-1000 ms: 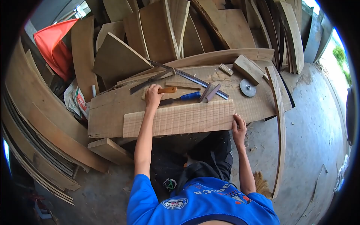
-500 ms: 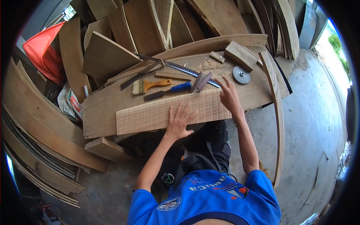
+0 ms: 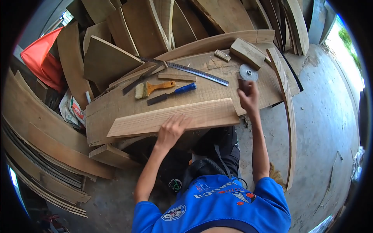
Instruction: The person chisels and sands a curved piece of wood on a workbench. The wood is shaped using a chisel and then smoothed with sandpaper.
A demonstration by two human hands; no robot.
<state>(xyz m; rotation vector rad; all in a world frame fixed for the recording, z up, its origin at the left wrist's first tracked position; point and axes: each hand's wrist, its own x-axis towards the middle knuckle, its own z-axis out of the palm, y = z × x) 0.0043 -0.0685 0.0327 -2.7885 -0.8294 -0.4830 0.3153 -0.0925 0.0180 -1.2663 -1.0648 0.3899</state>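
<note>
While the left hand (image 3: 171, 130) grips the near edge of the plank (image 3: 194, 112) on the tabletop (image 3: 112, 106), the right hand (image 3: 248, 97) is closed on a small dark tool (image 3: 242, 83) beside the disc (image 3: 248, 72). The plank probably needs firm, level support to stop it sliding.

Pale saw-marked plank (image 3: 175, 116) lies along the slab (image 3: 116, 105) edge, dark try square (image 3: 242, 83) at its right end.

Left arm (image 3: 150, 169) reaches forward, elbow bent; left hand (image 3: 171, 130) sits palm down, fingers curled into a grip. Right arm (image 3: 258, 143) stretches farther out, almost straight, and right hand (image 3: 248, 98) is up with its fingers clenched tight.
</note>
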